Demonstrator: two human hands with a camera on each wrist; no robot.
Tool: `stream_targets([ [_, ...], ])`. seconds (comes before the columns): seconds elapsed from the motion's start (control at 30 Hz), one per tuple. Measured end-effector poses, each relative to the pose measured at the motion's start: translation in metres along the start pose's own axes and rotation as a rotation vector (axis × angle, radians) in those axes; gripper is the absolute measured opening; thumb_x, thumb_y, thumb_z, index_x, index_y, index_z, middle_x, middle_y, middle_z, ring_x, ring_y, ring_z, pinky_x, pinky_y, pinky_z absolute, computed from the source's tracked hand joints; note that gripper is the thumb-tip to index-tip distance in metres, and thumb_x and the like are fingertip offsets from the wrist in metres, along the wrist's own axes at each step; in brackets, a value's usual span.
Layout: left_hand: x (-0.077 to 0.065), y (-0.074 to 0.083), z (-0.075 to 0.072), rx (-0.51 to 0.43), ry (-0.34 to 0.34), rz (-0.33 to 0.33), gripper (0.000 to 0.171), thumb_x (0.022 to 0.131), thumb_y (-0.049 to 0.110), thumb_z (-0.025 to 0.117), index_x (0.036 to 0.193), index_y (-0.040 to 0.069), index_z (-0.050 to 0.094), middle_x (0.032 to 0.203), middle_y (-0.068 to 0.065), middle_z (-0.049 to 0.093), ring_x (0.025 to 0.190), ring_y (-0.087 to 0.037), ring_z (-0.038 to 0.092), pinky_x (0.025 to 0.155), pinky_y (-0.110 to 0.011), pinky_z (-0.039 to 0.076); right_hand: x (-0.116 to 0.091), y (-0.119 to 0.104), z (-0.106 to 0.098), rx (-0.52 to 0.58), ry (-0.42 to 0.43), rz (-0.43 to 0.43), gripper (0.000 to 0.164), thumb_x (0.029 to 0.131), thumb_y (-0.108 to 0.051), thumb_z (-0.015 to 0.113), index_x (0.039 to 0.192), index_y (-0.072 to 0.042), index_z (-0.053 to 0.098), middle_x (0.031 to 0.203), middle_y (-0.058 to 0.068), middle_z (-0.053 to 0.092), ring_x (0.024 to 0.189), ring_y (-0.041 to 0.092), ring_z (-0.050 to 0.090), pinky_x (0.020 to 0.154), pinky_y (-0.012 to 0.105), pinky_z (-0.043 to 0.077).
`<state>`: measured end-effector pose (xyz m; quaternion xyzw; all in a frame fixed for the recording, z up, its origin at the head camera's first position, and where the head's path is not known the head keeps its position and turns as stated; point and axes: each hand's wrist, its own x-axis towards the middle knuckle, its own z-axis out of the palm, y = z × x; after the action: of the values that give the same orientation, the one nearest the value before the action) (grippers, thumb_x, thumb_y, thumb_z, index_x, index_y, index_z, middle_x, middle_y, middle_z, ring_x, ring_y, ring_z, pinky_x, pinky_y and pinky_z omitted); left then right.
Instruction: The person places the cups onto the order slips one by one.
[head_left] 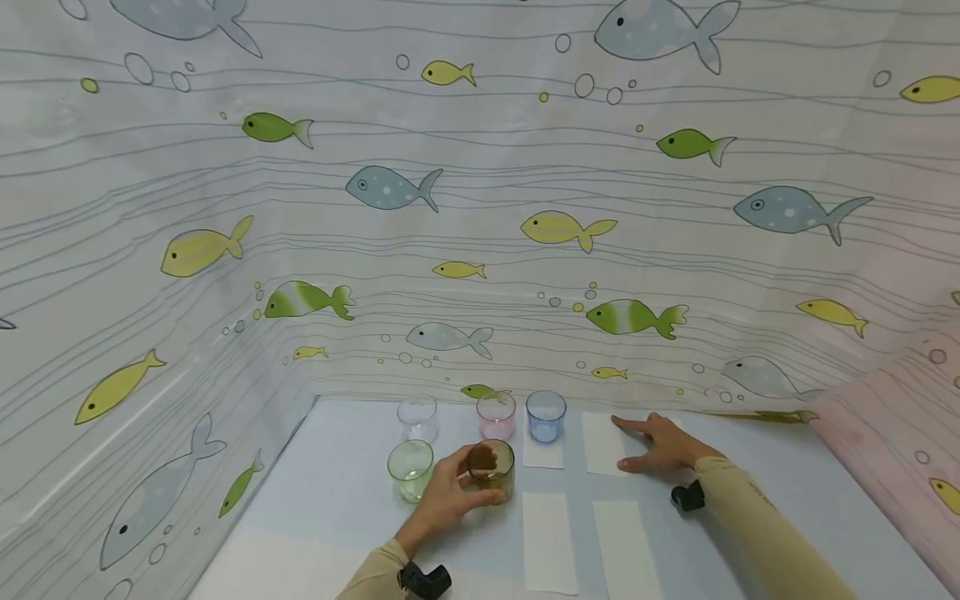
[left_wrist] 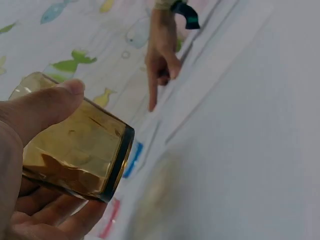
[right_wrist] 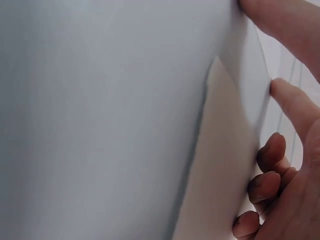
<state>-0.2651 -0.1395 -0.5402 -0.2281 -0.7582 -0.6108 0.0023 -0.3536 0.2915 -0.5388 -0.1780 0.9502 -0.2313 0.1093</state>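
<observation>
My left hand (head_left: 448, 498) grips an amber glass cup (head_left: 491, 477) from its left side, thumb on the near side. In the left wrist view the amber cup (left_wrist: 82, 137) is tilted, its thick dark base turned toward the table. A green glass cup (head_left: 411, 473) stands just left of that hand. My right hand (head_left: 662, 446) is at a white paper rectangle (head_left: 600, 446) in the back row, index finger and thumb extended to its edges. In the right wrist view, the other fingers (right_wrist: 264, 186) are curled in beside the paper (right_wrist: 217, 160).
Behind stand a clear cup (head_left: 417, 419), a pink cup (head_left: 496, 417) and a blue cup (head_left: 546, 417), the blue one on another paper rectangle (head_left: 543, 456). Two more paper rectangles, left (head_left: 550, 542) and right (head_left: 626, 550), lie nearer. A fish-printed curtain (head_left: 480, 233) encloses the table.
</observation>
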Motion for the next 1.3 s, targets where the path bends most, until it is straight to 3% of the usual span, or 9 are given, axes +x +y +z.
stream_targets([
  [0.1, 0.007, 0.015, 0.003, -0.036, -0.010, 0.017, 0.067, 0.084, 0.009, 0.090, 0.141, -0.003, 0.059, 0.131, -0.025, 0.069, 0.124, -0.038, 0.067, 0.102, -0.032, 0.059, -0.001, 0.001, -0.001, 0.003, 0.004, 0.020, 0.096, 0.080, -0.056, 0.089, 0.160, -0.021, 0.049, 0.095, 0.009, 0.043, 0.085, 0.023, 0.037, 0.071, 0.036, 0.030],
  [0.23, 0.023, 0.038, 0.011, -0.017, -0.042, 0.045, 0.068, 0.084, 0.011, 0.090, 0.143, 0.000, 0.059, 0.132, -0.022, 0.068, 0.123, -0.037, 0.067, 0.103, -0.033, 0.059, -0.004, 0.000, -0.002, 0.009, 0.000, 0.050, 0.097, 0.079, -0.056, 0.090, 0.160, -0.022, 0.049, 0.096, 0.010, 0.044, 0.087, 0.024, 0.039, 0.072, 0.037, 0.032],
  [0.43, 0.056, 0.068, 0.022, 0.059, -0.085, 0.070, 0.068, 0.084, 0.014, 0.091, 0.144, 0.006, 0.060, 0.132, -0.013, 0.069, 0.123, -0.031, 0.067, 0.105, -0.034, 0.058, -0.002, 0.001, -0.002, 0.001, -0.012, 0.050, 0.096, 0.080, -0.057, 0.089, 0.160, -0.022, 0.049, 0.097, 0.010, 0.045, 0.089, 0.023, 0.039, 0.072, 0.037, 0.032],
  [0.63, 0.090, 0.086, 0.036, 0.120, -0.125, 0.106, 0.068, 0.085, 0.017, 0.091, 0.144, 0.010, 0.060, 0.133, -0.009, 0.068, 0.124, -0.024, 0.066, 0.108, -0.034, 0.056, 0.000, 0.001, -0.002, -0.013, 0.007, 0.014, 0.095, 0.080, -0.055, 0.089, 0.159, -0.020, 0.050, 0.094, 0.008, 0.043, 0.085, 0.022, 0.036, 0.070, 0.035, 0.029],
  [0.8, 0.114, 0.090, 0.053, 0.083, -0.136, 0.092, 0.064, 0.086, 0.018, 0.090, 0.143, 0.009, 0.061, 0.134, -0.009, 0.068, 0.125, -0.024, 0.066, 0.108, -0.031, 0.055, -0.001, 0.000, -0.003, -0.016, 0.012, 0.016, 0.095, 0.080, -0.054, 0.090, 0.158, -0.019, 0.051, 0.093, 0.009, 0.044, 0.084, 0.022, 0.036, 0.069, 0.035, 0.029],
  [0.97, 0.131, 0.088, 0.071, 0.044, -0.119, 0.050, 0.060, 0.086, 0.017, 0.090, 0.139, 0.007, 0.062, 0.133, -0.011, 0.068, 0.126, -0.026, 0.065, 0.111, -0.038, 0.055, 0.002, 0.001, -0.001, -0.029, 0.005, 0.032, 0.096, 0.079, -0.058, 0.090, 0.159, -0.023, 0.051, 0.094, 0.008, 0.045, 0.085, 0.022, 0.037, 0.070, 0.035, 0.031],
  [1.1, 0.140, 0.085, 0.088, 0.012, -0.107, 0.022, 0.060, 0.087, 0.016, 0.090, 0.138, 0.005, 0.062, 0.133, -0.014, 0.067, 0.125, -0.029, 0.065, 0.112, -0.042, 0.054, 0.002, 0.000, 0.001, -0.028, 0.012, 0.029, 0.094, 0.079, -0.056, 0.090, 0.158, -0.023, 0.051, 0.094, 0.008, 0.045, 0.085, 0.022, 0.038, 0.070, 0.035, 0.032],
  [1.3, 0.147, 0.077, 0.112, 0.016, -0.076, 0.015, 0.062, 0.085, 0.016, 0.091, 0.138, 0.004, 0.061, 0.131, -0.013, 0.068, 0.122, -0.022, 0.065, 0.110, -0.037, 0.055, 0.002, -0.002, 0.000, -0.021, 0.013, 0.051, 0.098, 0.078, -0.059, 0.090, 0.159, -0.021, 0.050, 0.096, 0.008, 0.047, 0.086, 0.022, 0.041, 0.071, 0.036, 0.035],
])
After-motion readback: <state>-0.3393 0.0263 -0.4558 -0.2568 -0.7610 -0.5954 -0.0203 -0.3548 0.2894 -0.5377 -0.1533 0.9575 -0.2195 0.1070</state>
